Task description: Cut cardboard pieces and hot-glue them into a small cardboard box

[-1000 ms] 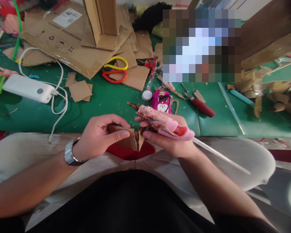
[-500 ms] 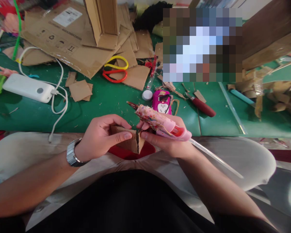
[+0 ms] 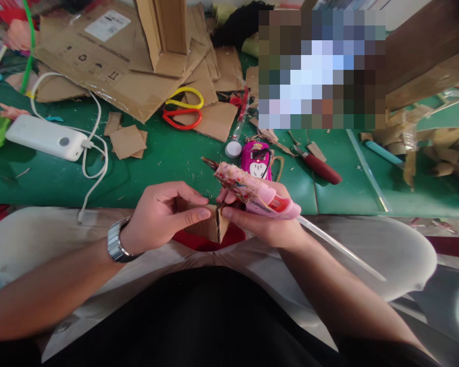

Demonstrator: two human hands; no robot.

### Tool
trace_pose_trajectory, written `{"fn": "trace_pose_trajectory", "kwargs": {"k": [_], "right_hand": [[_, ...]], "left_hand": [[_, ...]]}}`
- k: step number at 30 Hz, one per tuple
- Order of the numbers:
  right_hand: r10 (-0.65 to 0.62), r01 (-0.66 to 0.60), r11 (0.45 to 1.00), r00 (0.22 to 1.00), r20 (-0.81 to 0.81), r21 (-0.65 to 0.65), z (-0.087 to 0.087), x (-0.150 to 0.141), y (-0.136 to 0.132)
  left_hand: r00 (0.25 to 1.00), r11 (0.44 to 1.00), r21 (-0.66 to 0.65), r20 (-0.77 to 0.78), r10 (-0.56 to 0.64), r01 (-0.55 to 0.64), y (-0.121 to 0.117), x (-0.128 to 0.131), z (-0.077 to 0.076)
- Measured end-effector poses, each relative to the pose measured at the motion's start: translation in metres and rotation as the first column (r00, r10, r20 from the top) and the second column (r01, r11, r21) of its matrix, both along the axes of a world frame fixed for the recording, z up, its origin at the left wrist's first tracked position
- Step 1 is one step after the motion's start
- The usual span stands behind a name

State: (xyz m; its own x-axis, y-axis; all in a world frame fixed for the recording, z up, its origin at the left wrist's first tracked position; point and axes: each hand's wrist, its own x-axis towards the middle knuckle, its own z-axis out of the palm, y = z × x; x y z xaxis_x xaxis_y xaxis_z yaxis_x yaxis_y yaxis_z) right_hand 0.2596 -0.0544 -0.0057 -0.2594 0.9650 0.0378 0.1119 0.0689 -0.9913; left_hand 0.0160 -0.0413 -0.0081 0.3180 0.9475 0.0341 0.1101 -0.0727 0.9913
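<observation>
Lying at the left part of the green worktop (image 3: 153,148) is a white device (image 3: 46,137), with a white cable (image 3: 95,171) plugged into its right end. Behind it is a big flattened carton (image 3: 110,66) with a label. Right of the cable, small cardboard squares (image 3: 126,142) overlap each other.

In front, at the near edge of the worktop, the left hand (image 3: 156,214), with a metal watch (image 3: 118,242) on the wrist, has its fingers grasping a folded cardboard piece (image 3: 205,225) from its left side. This piece is between the two hands, above the lap, and its corner points down. Farther back are yellow and red loop handles (image 3: 183,108).

A round white cap (image 3: 233,149) lies just beside a magenta socket unit (image 3: 254,160). The right hand (image 3: 270,230) pinches the right side of the cardboard piece, and it also carries a pink glue gun (image 3: 248,189); how its hidden fingers grip the gun, I cannot tell. The nozzle points to the left, while a clear glue stick (image 3: 340,247) goes out behind. More to the right lies a dark red handle (image 3: 322,168).
</observation>
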Motion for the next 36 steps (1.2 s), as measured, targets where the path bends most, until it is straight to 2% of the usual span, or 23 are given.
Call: {"fn": "trace_pose_trajectory", "kwargs": {"k": [9,16,21,27,30,36], "right_hand": [[0.021,-0.024,0.998,0.999,-0.047,-0.063,0.0016,-0.0033,0.0012],[-0.018,0.011,0.996,0.997,-0.074,-0.087,-0.0016,-0.0018,0.001],[-0.036,0.035,0.999,0.999,-0.04,-0.016,-0.0037,0.001,0.0011],[-0.057,0.051,0.993,0.997,0.054,0.102,-0.0046,0.0028,0.0021],[-0.06,0.048,0.985,0.996,0.068,0.163,-0.0029,0.0017,0.0024],[-0.067,0.059,0.994,0.994,0.086,0.092,-0.0037,0.0016,0.0006]], "left_hand": [[0.999,0.999,0.026,-0.04,0.026,-0.025,-0.0028,0.0006,-0.0002],[0.997,0.998,0.03,-0.052,0.054,-0.053,-0.0043,0.0005,0.0008],[0.998,0.998,0.007,-0.031,0.062,-0.061,-0.002,-0.0004,0.0003],[0.992,0.995,-0.088,0.107,0.062,-0.053,-0.0004,-0.0012,0.0002],[0.991,0.994,-0.097,0.121,0.062,-0.05,-0.001,-0.0009,0.0013],[0.981,0.993,-0.121,0.189,0.039,-0.016,-0.0001,0.0004,0.003]]}}
